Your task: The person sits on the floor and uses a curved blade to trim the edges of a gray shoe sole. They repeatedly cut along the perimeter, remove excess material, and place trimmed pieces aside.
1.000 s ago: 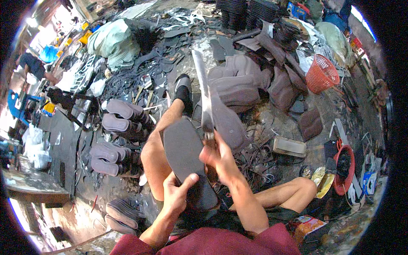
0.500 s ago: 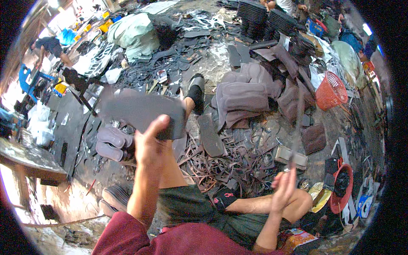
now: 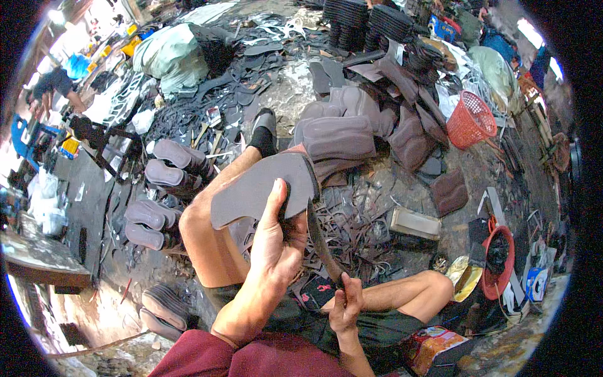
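Note:
A flat dark-grey sole-shaped piece (image 3: 251,188) is in my left hand (image 3: 276,245), the thumb lying across its top face and the fingers folded underneath. Close to the body, my right hand (image 3: 345,308) is closed on the lower end of a long, narrow, dark, slightly curved knife (image 3: 324,245). Its upper end meets the right edge of the sole piece; whether it cuts in there I cannot tell. Beneath both hands lies a heap of dark trimmed strips (image 3: 336,217) between my legs.
Moulded brown sole pieces (image 3: 339,135) are piled ahead, with stacked pairs (image 3: 147,223) on the left. To the right are a pale block (image 3: 414,224), a red basket (image 3: 471,119) and a red bowl (image 3: 499,261). Another person (image 3: 53,88) is at the far left.
My hands have come together: the left moved right with the sole piece, and the right moved left with the knife to its edge. The whole view has shifted slightly.

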The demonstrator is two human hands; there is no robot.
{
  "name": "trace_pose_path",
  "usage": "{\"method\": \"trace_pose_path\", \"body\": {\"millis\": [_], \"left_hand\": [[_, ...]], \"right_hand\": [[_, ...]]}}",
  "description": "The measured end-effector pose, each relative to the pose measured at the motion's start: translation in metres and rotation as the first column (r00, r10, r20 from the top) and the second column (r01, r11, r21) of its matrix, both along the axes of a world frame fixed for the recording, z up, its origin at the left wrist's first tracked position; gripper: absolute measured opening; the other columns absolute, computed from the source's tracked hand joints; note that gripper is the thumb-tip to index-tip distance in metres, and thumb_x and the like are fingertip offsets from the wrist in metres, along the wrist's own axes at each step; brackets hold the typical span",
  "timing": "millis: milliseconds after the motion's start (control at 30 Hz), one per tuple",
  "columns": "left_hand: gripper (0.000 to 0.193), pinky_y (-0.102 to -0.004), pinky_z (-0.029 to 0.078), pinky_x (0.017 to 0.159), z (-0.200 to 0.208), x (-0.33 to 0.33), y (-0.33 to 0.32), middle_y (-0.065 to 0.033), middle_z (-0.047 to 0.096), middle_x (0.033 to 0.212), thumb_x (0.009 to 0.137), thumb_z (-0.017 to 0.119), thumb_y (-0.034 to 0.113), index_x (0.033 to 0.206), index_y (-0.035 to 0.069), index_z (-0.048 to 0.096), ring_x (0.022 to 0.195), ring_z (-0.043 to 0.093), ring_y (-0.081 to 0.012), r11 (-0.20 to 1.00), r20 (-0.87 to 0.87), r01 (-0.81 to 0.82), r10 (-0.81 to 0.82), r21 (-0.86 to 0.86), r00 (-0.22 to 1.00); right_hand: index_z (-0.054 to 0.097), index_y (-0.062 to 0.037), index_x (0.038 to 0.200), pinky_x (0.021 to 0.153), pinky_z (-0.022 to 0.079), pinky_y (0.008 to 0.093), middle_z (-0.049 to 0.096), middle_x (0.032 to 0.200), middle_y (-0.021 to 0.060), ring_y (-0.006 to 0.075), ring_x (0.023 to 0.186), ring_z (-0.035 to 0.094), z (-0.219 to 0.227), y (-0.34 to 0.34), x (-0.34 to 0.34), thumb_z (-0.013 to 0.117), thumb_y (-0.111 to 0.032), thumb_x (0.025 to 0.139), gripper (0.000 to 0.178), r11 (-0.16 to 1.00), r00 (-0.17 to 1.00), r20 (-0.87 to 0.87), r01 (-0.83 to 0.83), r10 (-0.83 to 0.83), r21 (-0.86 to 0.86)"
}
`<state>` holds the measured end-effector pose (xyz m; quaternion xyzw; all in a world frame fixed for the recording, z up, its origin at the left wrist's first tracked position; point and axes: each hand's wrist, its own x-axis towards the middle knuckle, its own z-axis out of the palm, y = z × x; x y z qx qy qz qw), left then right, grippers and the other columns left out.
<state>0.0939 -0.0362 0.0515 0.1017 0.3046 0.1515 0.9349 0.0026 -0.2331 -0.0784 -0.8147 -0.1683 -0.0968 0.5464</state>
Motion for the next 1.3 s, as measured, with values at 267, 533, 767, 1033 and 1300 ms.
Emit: {"method": "trace_pose_path", "body": {"millis": [267,533,767,1033,1300], "left_hand": [[0.034,-0.0423,0.055,0.091,-0.005,0.008,-0.001,-0.0053,0.073,0.106,0.087,0.076,0.031,0.111,0.008,0.07,0.093,0.07,-0.0244,0.986,0.049,0.124,-0.12,-0.114,0.992],[0.028,-0.0385,0.056,0.087,0.004,-0.003,0.011,-0.0057,0.073,0.104,0.089,0.073,0.027,0.109,0.008,0.07,0.09,0.07,-0.0225,0.998,0.011,0.063,-0.063,-0.011,0.998],[0.028,-0.0381,0.055,0.09,-0.01,-0.02,0.01,-0.0058,0.071,0.109,0.09,0.069,0.023,0.113,0.007,0.066,0.095,0.068,-0.0214,0.988,0.04,0.149,-0.15,0.031,0.988],[0.048,-0.0337,0.055,0.091,-0.014,-0.041,-0.006,-0.0065,0.063,0.115,0.084,0.074,0.017,0.125,0.005,0.053,0.102,0.065,-0.0195,0.952,-0.021,0.194,-0.195,0.238,0.981],[0.042,-0.0332,0.053,0.087,-0.006,-0.067,0.002,-0.0027,0.067,0.099,0.082,0.075,0.026,0.116,0.008,0.061,0.091,0.065,-0.019,0.902,-0.222,0.346,-0.293,0.259,0.93]], "right_hand": [[0.047,-0.0104,0.146,0.068,0.049,0.035,0.055,0.104,0.0151,0.0236,0.082,0.053,-0.027,0.027,-0.001,0.053,-0.009,0.099,0.047,0.994,0.992,0.09,0.093,-0.088,-0.058],[0.06,-0.0092,0.135,0.075,0.051,0.0392,0.061,0.097,0.0129,0.0286,0.084,0.06,0.036,0.026,0.019,0.065,-0.005,0.088,0.047,1.0,0.999,-0.035,-0.01,0.01,-0.013],[0.061,-0.0071,0.132,0.062,0.047,0.0328,0.057,0.091,0.0114,0.024,0.075,0.056,0.069,0.019,0.022,0.065,-0.004,0.089,0.044,0.992,0.999,-0.002,-0.034,0.034,-0.119],[0.06,-0.0085,0.133,0.058,0.046,0.0351,0.057,0.079,0.0091,0.0239,0.064,0.056,0.098,0.029,0.05,0.062,-0.006,0.092,0.041,0.986,0.995,-0.027,-0.099,0.096,-0.131],[0.065,-0.0073,0.124,0.064,0.052,0.0381,0.063,0.085,0.0143,0.0304,0.071,0.063,0.05,-0.037,-0.007,0.061,-0.007,0.089,0.034,0.98,0.995,-0.009,-0.103,0.103,-0.168]]}}
